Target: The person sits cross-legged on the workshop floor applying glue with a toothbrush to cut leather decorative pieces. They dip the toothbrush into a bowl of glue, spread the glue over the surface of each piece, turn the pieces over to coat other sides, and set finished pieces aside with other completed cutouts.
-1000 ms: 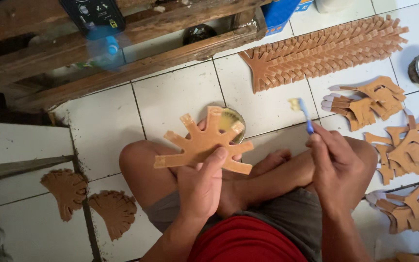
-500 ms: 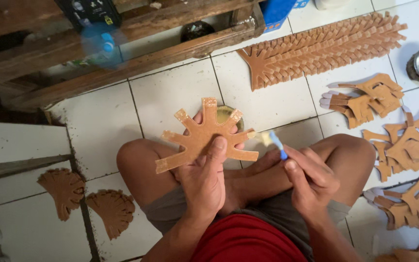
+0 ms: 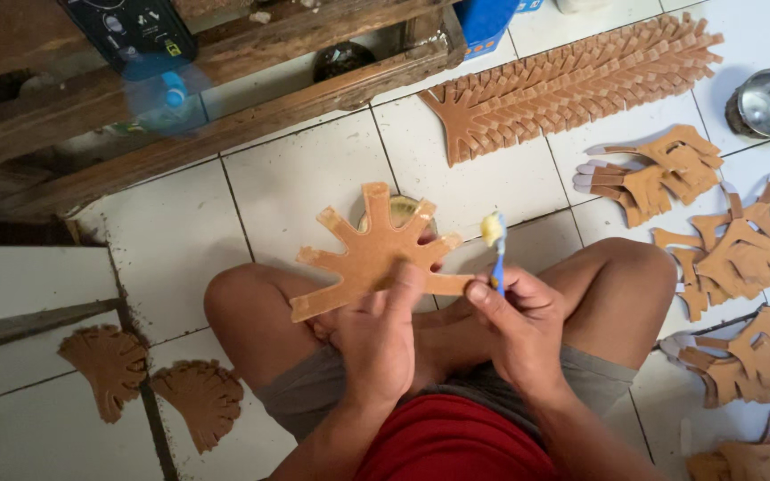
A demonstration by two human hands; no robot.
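Note:
My left hand (image 3: 378,337) holds a tan, fan-shaped cut-out with several finger-like strips (image 3: 369,252) flat above my lap, thumb on its top face. My right hand (image 3: 517,322) grips a blue-handled brush (image 3: 495,251) upright, its head loaded with yellowish glue, right beside the cut-out's right strips. A small round glue tin (image 3: 400,210) sits on the floor, mostly hidden behind the cut-out. I sit cross-legged on white tiles.
A long row of overlapped tan cut-outs (image 3: 572,82) lies at the upper right. Loose piles of cut-outs (image 3: 731,258) lie at the right, next to a steel bowl (image 3: 766,102). Two darker stacks (image 3: 155,380) rest at the lower left. A wooden pallet (image 3: 225,80) runs across the top.
My right hand has brought the brush from out at the right in to the cut-out's right edge. My left hand has kept the cut-out in about the same place.

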